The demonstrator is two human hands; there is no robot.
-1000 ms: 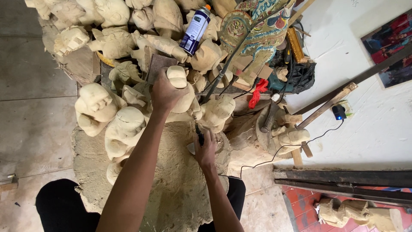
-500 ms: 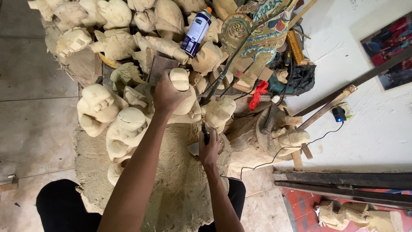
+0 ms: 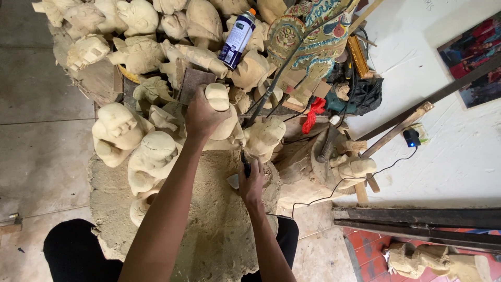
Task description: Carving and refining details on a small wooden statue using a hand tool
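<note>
Head view: my left hand (image 3: 202, 116) wraps tight around the pale carved wooden figure (image 3: 222, 112) upright on the sawdust heap (image 3: 209, 230), right hand (image 3: 252, 183) clenched on a dark-handled carving tool (image 3: 245, 166) at its base, mid-carving; next cut likely needs steady bracing.

1. One head-worn view looks steeply down, facing 12 o'clock toward the carvings (image 3: 151, 156).
2. It sits close: forearms enter from 6 o'clock.
3. Floor (image 3: 36, 104) lies at 9 o'clock, wall (image 3: 443, 156) at 3 o'clock.

Woodcarving workshop: heaped unpainted carved figures (image 3: 156, 156), sawdust-strewn block (image 3: 219, 235).
</note>
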